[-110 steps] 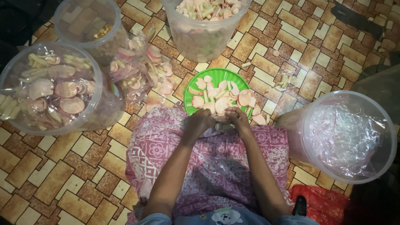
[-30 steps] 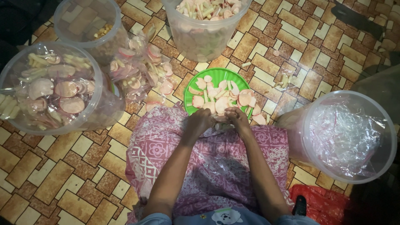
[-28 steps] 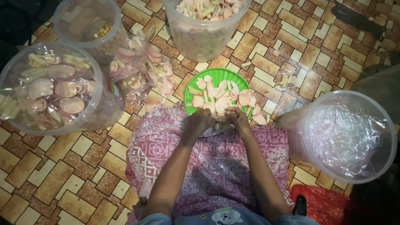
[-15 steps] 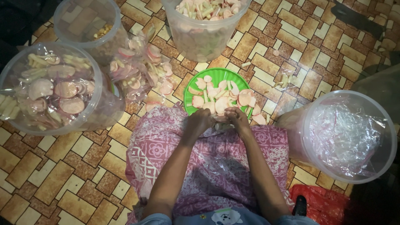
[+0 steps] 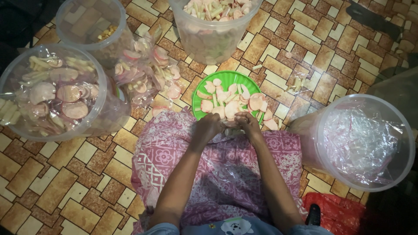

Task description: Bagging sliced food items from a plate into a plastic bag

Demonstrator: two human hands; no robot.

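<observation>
Both hands meet at the near rim of the green plate, which sits on the floor heaped with pink crackers. The left hand and right hand seem to pinch something small between them; what, I cannot tell. Clear tubs stand around.

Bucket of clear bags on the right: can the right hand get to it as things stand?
Probably yes. The bucket of clear bags stands open-topped beside the lap, and nothing lies between it and the right hand. That hand is busy at the edge of the green plate and seems to hold something small.
</observation>
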